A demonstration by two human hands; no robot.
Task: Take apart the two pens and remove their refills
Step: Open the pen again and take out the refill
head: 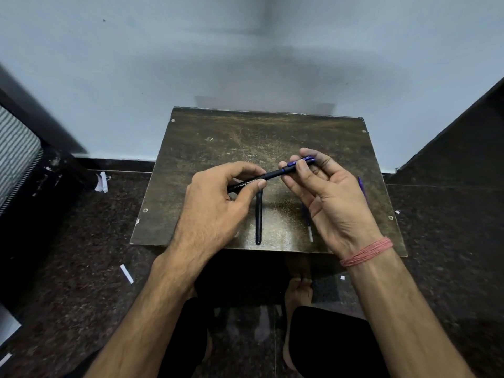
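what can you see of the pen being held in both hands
The pen is slim and dark, matte like plastic, with white lettering on the barrel and a blue cap with a clip at its right end. It looks whole, held tilted above the wooden board. The left hand pinches the barrel; the right hand holds the cap end.

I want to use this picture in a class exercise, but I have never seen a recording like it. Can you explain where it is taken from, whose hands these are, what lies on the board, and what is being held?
There is no machine here. A person wears a camera on the head, looking down at their own bare hands. The left hand and the right hand together hold a dark pen by its two ends, above a small worn wooden table. On the table lie a dark pen barrel, a thin refill and, partly hidden behind the right hand, a purple piece. So one pen seems already taken apart.
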